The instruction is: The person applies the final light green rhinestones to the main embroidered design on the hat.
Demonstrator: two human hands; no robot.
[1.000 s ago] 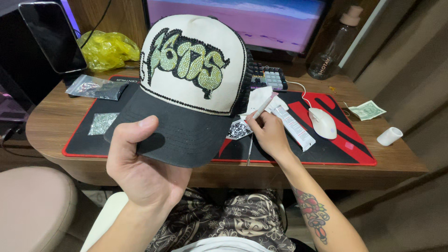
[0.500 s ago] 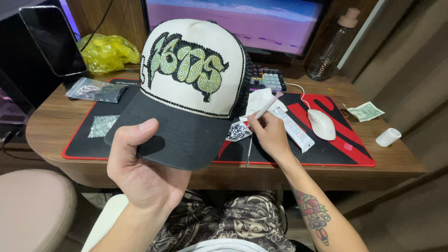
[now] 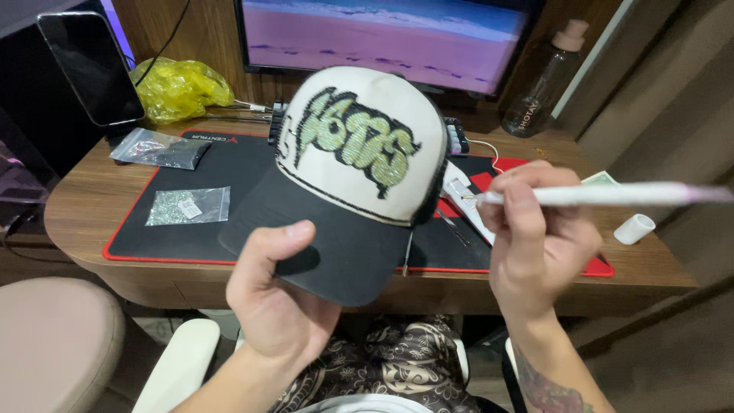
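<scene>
- Dim, warm room light; the monitor (image 3: 382,38) glows pink along the desk's far edge.
- The white pen (image 3: 612,194) is motion-blurred.
- Frame corners fall dark.

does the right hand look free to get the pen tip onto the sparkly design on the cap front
Probably yes. The right hand holds the white pen with its tip pointing toward the cap, which the left hand holds up by the brim; nothing lies between tip and design.
</scene>
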